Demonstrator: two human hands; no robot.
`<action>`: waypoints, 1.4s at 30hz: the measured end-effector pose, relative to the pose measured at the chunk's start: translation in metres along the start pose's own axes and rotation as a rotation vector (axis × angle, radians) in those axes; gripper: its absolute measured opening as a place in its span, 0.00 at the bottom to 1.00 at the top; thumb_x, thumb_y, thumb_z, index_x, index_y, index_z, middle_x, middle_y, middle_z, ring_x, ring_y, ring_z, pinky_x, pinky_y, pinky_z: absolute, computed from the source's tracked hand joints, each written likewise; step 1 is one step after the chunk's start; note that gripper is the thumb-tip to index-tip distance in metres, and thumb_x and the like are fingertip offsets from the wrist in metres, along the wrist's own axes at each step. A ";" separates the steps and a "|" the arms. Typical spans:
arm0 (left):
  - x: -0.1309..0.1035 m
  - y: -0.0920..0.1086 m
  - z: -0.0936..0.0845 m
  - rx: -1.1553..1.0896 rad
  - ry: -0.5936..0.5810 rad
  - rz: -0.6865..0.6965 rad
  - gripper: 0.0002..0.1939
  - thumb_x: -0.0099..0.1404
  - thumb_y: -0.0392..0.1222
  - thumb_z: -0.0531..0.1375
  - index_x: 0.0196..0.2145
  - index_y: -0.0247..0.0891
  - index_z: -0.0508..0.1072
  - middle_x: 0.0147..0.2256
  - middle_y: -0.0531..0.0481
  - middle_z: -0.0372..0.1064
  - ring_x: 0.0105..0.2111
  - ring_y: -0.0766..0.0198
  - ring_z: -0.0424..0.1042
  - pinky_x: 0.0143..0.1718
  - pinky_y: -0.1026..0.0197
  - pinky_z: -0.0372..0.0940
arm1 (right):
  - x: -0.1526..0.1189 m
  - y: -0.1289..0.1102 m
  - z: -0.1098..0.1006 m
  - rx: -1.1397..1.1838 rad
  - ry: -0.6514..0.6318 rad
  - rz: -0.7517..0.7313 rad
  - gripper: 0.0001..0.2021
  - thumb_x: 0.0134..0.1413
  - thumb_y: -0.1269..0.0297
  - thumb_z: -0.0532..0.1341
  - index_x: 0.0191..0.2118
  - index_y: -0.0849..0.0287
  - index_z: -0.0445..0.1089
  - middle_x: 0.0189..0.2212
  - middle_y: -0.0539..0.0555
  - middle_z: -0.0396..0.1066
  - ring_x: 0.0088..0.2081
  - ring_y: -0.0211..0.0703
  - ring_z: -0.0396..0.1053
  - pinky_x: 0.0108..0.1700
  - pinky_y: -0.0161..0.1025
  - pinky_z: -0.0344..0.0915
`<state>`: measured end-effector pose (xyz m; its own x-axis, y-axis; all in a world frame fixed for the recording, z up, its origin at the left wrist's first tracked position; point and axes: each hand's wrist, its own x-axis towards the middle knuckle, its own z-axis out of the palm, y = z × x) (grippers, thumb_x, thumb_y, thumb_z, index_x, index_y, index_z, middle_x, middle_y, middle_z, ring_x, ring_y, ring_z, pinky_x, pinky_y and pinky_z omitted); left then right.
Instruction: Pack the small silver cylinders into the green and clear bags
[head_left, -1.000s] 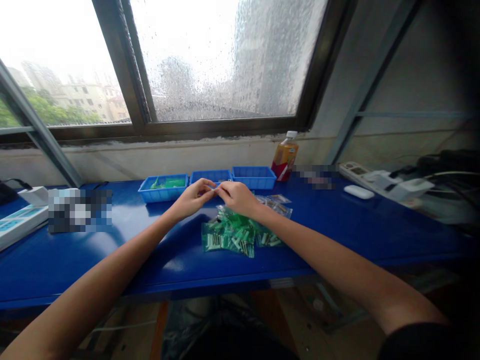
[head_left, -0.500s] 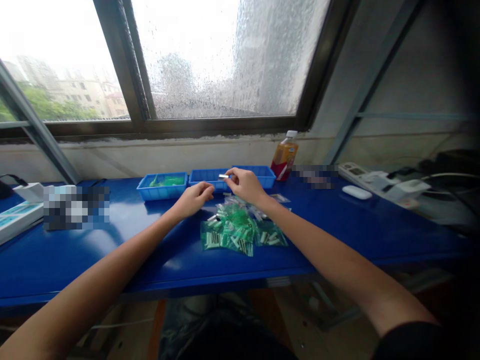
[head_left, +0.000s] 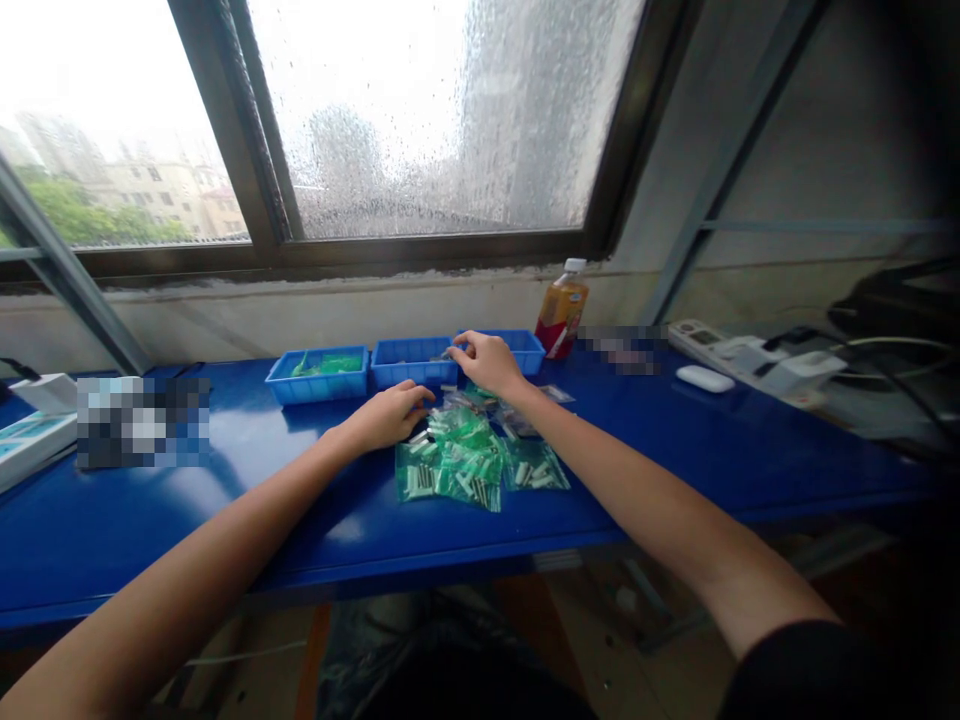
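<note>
My right hand [head_left: 489,362] is over the front edge of the blue bins, its thumb and forefinger pinched on a small silvery piece [head_left: 442,357] that I cannot make out well. Lower and to the left, my left hand [head_left: 391,414] has its fingers parted and bent over the back left edge of a pile of green plastic bags [head_left: 469,450]. Short white and metallic pieces show inside these clear green bags. Behind my hands stands the middle blue bin [head_left: 401,377], with a few small things on its floor.
A left blue bin [head_left: 281,393] contains green bags; a right blue bin [head_left: 534,360] is partly behind my hand. Beyond it stands a drink bottle [head_left: 561,310]. A white case [head_left: 705,379] and a power strip [head_left: 701,342] lie right, another strip [head_left: 30,440] left.
My left hand has moved down and its fingers have spread toward the bag pile. My right hand still pinches the silvery piece, now held lower over the middle bin. The view has shifted slightly.
</note>
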<state>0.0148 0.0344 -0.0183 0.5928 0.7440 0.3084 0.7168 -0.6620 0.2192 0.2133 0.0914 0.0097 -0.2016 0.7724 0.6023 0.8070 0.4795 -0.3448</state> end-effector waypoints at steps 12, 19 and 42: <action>0.000 0.006 0.000 0.126 -0.021 -0.051 0.18 0.63 0.35 0.47 0.48 0.40 0.67 0.42 0.45 0.65 0.35 0.60 0.71 0.40 0.59 0.64 | -0.024 -0.016 -0.013 -0.262 -0.373 -0.064 0.12 0.50 0.54 0.57 0.33 0.55 0.73 0.33 0.57 0.74 0.33 0.48 0.70 0.30 0.37 0.57; 0.000 0.005 0.000 0.076 0.005 -0.049 0.16 0.62 0.37 0.50 0.47 0.39 0.67 0.41 0.44 0.66 0.36 0.58 0.70 0.41 0.57 0.64 | -0.026 -0.020 -0.009 -0.295 -0.492 -0.051 0.09 0.48 0.57 0.59 0.32 0.55 0.71 0.35 0.57 0.73 0.35 0.48 0.69 0.29 0.37 0.57; -0.002 0.009 -0.010 -0.334 0.294 -0.168 0.19 0.67 0.48 0.43 0.27 0.36 0.65 0.24 0.51 0.66 0.24 0.66 0.66 0.27 0.64 0.60 | -0.036 -0.045 -0.014 0.146 -0.196 -0.329 0.05 0.53 0.67 0.55 0.36 0.60 0.65 0.29 0.51 0.66 0.29 0.35 0.61 0.31 0.32 0.54</action>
<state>0.0163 0.0258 -0.0074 0.3152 0.8179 0.4814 0.6081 -0.5635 0.5592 0.1924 0.0362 0.0135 -0.5492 0.6258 0.5539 0.5971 0.7575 -0.2638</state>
